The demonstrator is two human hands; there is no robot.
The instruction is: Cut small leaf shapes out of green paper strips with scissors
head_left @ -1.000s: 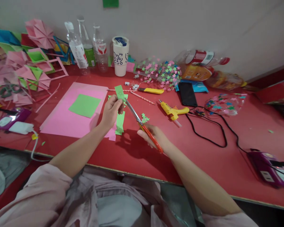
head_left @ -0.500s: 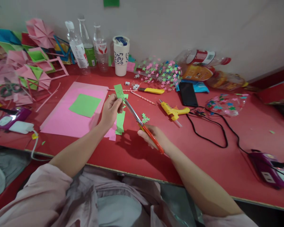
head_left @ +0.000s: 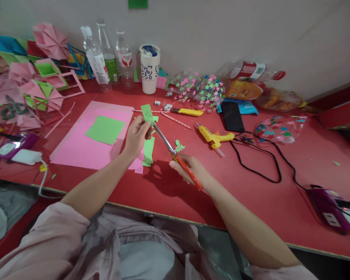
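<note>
Between thumb and fingers, my left hand (head_left: 137,135) pinches a small green paper strip (head_left: 147,112) with drawn lines on it. My right hand (head_left: 192,169) grips scissors (head_left: 188,171) with red-orange handles. Their blade tips meet the strip's lower edge beside my left thumb. Under and beside my hands lie green paper scraps (head_left: 148,149) and a pink scrap (head_left: 138,165). A little heap of cut green stars (head_left: 179,146) rests just beyond the scissors' pivot. To the left, a green square (head_left: 105,130) lies on pink paper sheets (head_left: 76,151).
A yellow glue gun (head_left: 214,137), a yellow utility knife (head_left: 189,112) and a black phone (head_left: 232,116) lie to the right. Bottles (head_left: 124,60) and a white tumbler (head_left: 149,70) stand at the wall. Folded paper pieces (head_left: 37,81) are piled at left; a purple power strip (head_left: 334,210) sits at right.
Almost nothing differs. Both hands, the green strip and the scissors keep nearly the same place; the view has shifted very slightly.
</note>
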